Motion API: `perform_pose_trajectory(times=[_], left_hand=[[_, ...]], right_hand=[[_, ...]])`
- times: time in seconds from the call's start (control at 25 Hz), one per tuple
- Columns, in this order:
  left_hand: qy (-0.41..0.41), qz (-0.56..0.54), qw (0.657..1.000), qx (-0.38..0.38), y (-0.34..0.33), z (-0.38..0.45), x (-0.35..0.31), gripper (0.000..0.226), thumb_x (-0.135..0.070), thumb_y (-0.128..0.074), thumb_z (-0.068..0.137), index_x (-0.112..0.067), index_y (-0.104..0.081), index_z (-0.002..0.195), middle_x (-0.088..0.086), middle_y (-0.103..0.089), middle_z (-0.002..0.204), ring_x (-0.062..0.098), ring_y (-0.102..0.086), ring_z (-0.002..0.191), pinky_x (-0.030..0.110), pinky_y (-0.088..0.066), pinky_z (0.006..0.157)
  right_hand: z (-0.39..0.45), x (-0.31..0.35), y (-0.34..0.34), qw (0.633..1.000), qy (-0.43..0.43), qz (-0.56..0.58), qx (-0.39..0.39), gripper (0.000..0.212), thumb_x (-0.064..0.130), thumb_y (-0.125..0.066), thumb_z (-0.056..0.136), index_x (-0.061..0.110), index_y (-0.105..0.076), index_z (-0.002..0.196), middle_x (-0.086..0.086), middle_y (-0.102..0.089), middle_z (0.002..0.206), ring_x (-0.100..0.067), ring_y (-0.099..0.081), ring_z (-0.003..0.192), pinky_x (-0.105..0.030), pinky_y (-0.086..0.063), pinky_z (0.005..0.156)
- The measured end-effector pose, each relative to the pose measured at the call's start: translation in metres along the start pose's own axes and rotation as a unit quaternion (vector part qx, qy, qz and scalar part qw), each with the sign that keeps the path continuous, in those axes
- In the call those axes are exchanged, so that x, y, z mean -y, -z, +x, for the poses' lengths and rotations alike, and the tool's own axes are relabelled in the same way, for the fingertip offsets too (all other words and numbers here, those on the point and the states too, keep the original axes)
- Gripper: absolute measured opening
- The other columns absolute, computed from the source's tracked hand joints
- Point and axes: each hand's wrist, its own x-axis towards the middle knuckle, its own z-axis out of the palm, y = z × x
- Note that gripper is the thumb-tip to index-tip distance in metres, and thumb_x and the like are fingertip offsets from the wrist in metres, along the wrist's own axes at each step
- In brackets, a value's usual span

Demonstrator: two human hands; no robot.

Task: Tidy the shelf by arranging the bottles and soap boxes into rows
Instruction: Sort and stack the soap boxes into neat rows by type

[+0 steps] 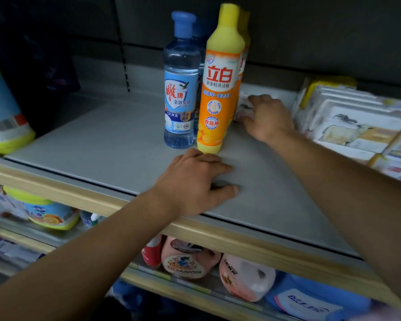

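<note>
On the grey shelf point(90, 147) a clear blue-capped bottle point(181, 89) and a yellow-orange dish-soap bottle point(220, 89) stand upright side by side, each with a like bottle behind it. My right hand point(267, 118) reaches to the right of the yellow bottle and grips a white soap box point(242, 107), mostly hidden and blurred. My left hand point(195, 181) rests palm down on the shelf just in front of the yellow bottle, fingers spread, holding nothing. Several white soap boxes point(352, 126) lie packed together at the right.
A large bottle with a yellow-green base point(2, 112) stands at the shelf's left end. The shelf has a wooden front lip point(79, 195). Below it, a lower shelf holds pink bottles point(243, 276), a red one and blue packs.
</note>
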Motion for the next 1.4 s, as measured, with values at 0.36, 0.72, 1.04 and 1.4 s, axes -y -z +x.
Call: perform_pose_trajectory(times=[0.36,0.72,1.04,1.4], left_hand=[[-0.002,-0.048,0.998,-0.050,0.008,-0.006,-0.015,0.043,-0.041,-0.062,0.089,-0.018,-0.064,0.125,0.004,-0.065,0.125,0.025,-0.059,0.115,0.037,-0.048,0.095],[-0.009,-0.174,0.973,-0.152,0.004,0.060,-0.099,0.041,-0.031,-0.066,0.089,-0.019,-0.059,0.128,0.001,-0.064,0.114,0.014,-0.062,0.084,0.025,-0.048,0.077],[-0.012,-0.035,0.987,-0.155,-0.008,0.154,-0.151,0.073,-0.048,-0.069,0.083,-0.031,-0.035,0.146,0.005,-0.034,0.144,0.028,-0.042,0.127,0.045,-0.045,0.100],[-0.057,-0.044,0.963,-0.261,-0.013,0.142,-0.166,0.055,-0.034,-0.078,0.077,-0.021,-0.047,0.121,0.005,-0.059,0.118,0.026,-0.052,0.106,0.038,-0.045,0.084]], right_hand=[[-0.179,-0.036,0.063,0.990,-0.045,0.128,0.034,0.046,0.045,-0.053,0.093,0.022,-0.056,0.132,-0.004,-0.055,0.137,-0.027,-0.050,0.126,-0.033,-0.036,0.102],[-0.240,-0.109,0.071,0.980,-0.145,0.045,0.126,0.065,0.066,-0.034,0.089,0.025,-0.045,0.138,-0.001,-0.046,0.144,-0.025,-0.040,0.133,-0.037,-0.032,0.109],[-0.241,-0.111,0.067,0.984,-0.134,0.054,0.108,0.063,0.066,-0.033,0.087,0.023,-0.050,0.130,-0.001,-0.049,0.136,-0.026,-0.038,0.130,-0.040,-0.028,0.107],[-0.240,-0.113,0.065,0.980,-0.151,0.076,0.103,0.063,0.067,-0.035,0.081,0.026,-0.052,0.125,0.004,-0.050,0.129,-0.025,-0.040,0.125,-0.039,-0.028,0.103]])
